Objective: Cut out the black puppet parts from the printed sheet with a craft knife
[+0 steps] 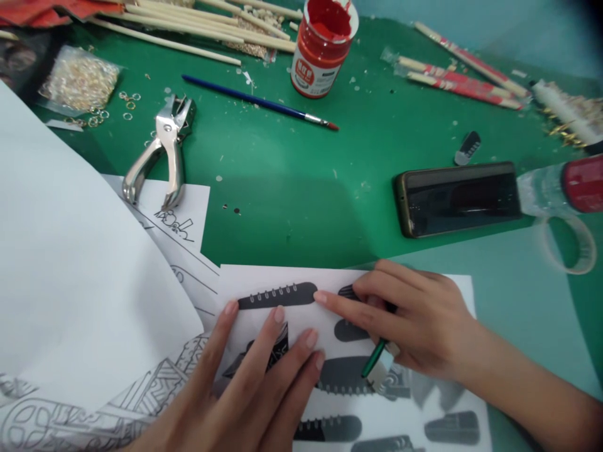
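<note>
My left hand [257,386] lies with its fingers spread on a white printed sheet [402,433], its index fingertip at the narrow end of a long dark printed shape [277,296] with a row of small rings. At that shape's rounded end rests the extended index fingertip of my right hand [417,317]. The other right fingers are curled around a slim green pen-like tool [374,359]; its upper part is hidden in the hand. More dark printed shapes, among them a wide one [346,371], show on the sheet, partly covered by both hands.
Beyond the sheet, on the green table, are a metal hole punch [169,144], a blue paintbrush [254,98], an open red paint jar [320,56] and a phone [461,198]. A tape roll [586,245] sits right. Large paper [70,263] covers the left; wooden sticks [188,28] lie behind.
</note>
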`<move>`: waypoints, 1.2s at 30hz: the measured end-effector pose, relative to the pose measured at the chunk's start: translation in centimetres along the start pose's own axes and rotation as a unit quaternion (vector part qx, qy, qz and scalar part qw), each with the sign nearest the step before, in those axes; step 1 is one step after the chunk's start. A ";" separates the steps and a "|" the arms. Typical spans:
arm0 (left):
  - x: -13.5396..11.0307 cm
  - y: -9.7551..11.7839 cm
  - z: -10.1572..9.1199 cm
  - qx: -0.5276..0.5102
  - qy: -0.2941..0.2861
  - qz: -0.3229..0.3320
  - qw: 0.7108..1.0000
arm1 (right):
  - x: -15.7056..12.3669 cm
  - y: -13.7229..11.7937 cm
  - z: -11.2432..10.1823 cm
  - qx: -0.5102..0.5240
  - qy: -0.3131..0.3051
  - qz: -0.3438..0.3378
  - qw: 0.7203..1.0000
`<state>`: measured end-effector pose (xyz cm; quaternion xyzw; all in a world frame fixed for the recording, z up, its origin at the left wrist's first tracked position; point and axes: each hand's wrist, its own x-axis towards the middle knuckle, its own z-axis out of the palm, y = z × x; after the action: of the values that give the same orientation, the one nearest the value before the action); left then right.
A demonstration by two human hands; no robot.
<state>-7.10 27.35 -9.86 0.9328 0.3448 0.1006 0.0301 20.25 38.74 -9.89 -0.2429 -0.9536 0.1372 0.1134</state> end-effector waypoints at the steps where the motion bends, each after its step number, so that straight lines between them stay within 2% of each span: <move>1: 0.0 0.0 0.0 0.001 0.002 0.003 1.000 | 0.0 0.0 0.0 0.001 0.000 0.001 1.000; 14: 0.2 -0.2 0.2 0.005 0.009 0.001 1.000 | -0.2 0.0 -0.1 -0.002 -0.008 0.002 1.000; 24: -0.1 0.3 0.0 0.007 -0.015 -0.003 1.000 | 0.0 0.1 0.1 0.005 -0.005 -0.003 1.000; 31: -0.7 0.7 0.9 0.025 -0.002 0.005 1.000 | 0.1 0.0 0.0 -0.007 -0.001 -0.013 1.000; 36: -0.7 0.0 0.9 0.035 0.010 0.030 0.999 | 0.0 0.0 0.0 -0.002 -0.006 -0.010 1.000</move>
<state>-7.44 26.94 -10.90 0.9421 0.3205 0.0986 -0.0086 20.28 38.76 -9.91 -0.2325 -0.9569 0.1358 0.1090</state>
